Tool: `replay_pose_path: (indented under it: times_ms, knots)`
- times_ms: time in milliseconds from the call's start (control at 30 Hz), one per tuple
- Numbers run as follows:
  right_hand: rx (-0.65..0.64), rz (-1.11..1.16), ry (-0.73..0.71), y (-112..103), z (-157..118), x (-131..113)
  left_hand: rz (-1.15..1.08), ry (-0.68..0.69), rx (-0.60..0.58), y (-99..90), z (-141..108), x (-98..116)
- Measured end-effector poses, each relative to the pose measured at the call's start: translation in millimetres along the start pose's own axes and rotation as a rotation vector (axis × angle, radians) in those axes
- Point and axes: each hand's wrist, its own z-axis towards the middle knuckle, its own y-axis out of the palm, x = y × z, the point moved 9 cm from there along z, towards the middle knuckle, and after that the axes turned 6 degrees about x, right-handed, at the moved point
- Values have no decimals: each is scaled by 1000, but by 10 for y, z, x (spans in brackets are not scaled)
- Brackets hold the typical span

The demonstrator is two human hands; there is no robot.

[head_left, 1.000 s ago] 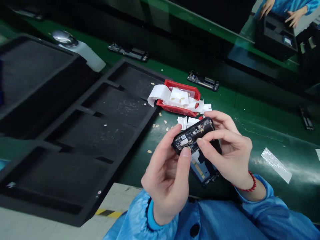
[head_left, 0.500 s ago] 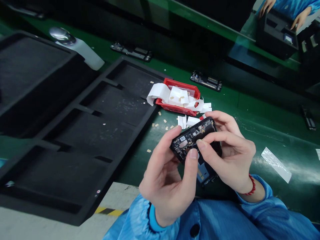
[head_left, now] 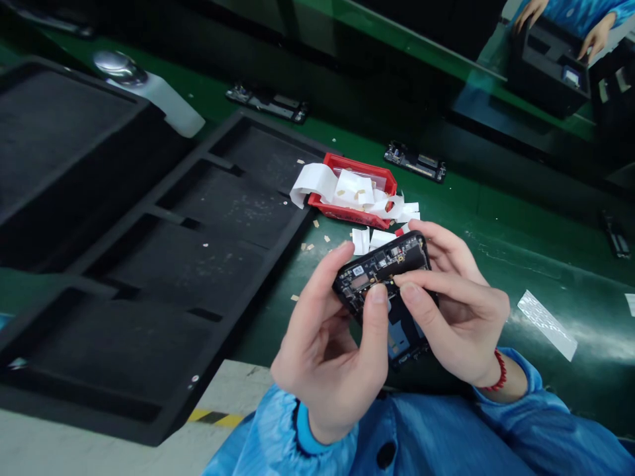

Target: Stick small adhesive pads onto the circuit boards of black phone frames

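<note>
An opened smartphone [head_left: 370,268], its circuit board and inner parts bare, is held tilted between my two hands above the green bench. My left hand [head_left: 337,350] grips its left end, with the thumb pressed on the board near the middle. Around the right end are the fingers of my right hand [head_left: 461,311]; its thumb and forefinger are close together over the board's inner edge. Whether they pinch a tiny part there I cannot make out. Just beyond the phone, a red bin [head_left: 354,215] holds white backing paper [head_left: 354,188] and small tan stickers.
A black foam tray [head_left: 198,317] with recesses slopes along the left, near a white bottle [head_left: 166,106]. More phone assemblies [head_left: 415,162] lie on the green bench [head_left: 496,258] behind. A clear plastic strip [head_left: 548,324] is at right. Another person's hands [head_left: 595,39] touch a black box at top right.
My right forefinger and thumb have lifted and parted slightly from the board's edge. The phone has shifted a little to the left in my hands, with my left thumb still on it.
</note>
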Motion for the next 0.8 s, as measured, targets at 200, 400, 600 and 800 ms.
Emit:
replay_pose_path:
  times_ms: [200,400,600,800]
  knots:
    - [-13,-19,-18,-5,23,7,10,28,4,5,19,15]
    - [28,23,132,-38,31,144,8,-3,20,-11,17,8]
    - [66,-3,195,4,31,209,52,2,45,-1,13,11]
    - [50,61,219,1,51,393,-61,-103,-28,54,102,-230]
